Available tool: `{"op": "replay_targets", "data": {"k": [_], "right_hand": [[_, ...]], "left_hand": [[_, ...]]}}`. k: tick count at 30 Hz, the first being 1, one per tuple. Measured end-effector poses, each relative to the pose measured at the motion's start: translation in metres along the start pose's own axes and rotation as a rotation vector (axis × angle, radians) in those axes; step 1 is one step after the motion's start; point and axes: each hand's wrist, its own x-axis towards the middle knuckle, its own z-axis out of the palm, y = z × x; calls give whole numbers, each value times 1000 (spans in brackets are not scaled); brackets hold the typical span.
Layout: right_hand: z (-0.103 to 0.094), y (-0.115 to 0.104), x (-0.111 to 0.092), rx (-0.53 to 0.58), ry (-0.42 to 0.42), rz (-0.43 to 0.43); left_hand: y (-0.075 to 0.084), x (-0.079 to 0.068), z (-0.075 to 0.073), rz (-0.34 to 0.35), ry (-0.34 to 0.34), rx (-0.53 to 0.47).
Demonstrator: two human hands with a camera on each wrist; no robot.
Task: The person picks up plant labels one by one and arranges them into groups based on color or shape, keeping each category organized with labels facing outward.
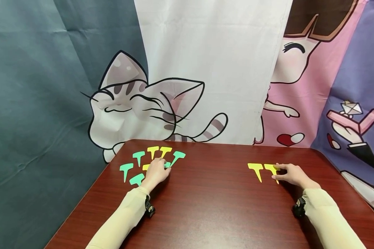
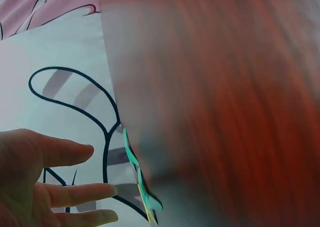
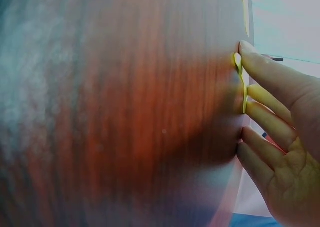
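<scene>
Flat T-shaped plant labels lie on the table in two groups. My left hand [image 1: 157, 172] is over the left group, its thumb and fingers extended and apart with nothing between them. Beneath it, a yellow label [image 1: 145, 167] and a green label [image 1: 167, 165] are partly hidden. Another green label [image 1: 178, 156] lies just beyond the fingertips. On the right, my right hand [image 1: 294, 175] rests its fingertips on a yellow label [image 1: 269, 167], covering part of it; the right wrist view shows thumb and fingers spread along that label [image 3: 244, 98]. A second yellow label [image 1: 255, 167] lies left of it.
Around the left hand lie more labels: yellow ones [image 1: 153, 149] at the back and green ones [image 1: 126, 167] to the left. The brown wooden table [image 1: 212, 193] ends at a cartoon-printed cloth [image 1: 212, 69]. Each wrist wears a small black device.
</scene>
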Motion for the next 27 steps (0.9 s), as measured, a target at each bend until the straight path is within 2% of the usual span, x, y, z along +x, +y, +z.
{"op": "replay_targets", "data": {"k": [6,15,27], "right_hand": [[0,0,1,-1,-7,-4],[0,4,-1,9,8,-9],[1,3,2,5,-5,-5]], "left_hand": [[-12,-3,-7,-26,-27,21],[-31,-6,-14,-19,-26,72],[-52,-10,-23,-80,-51,105]]}}
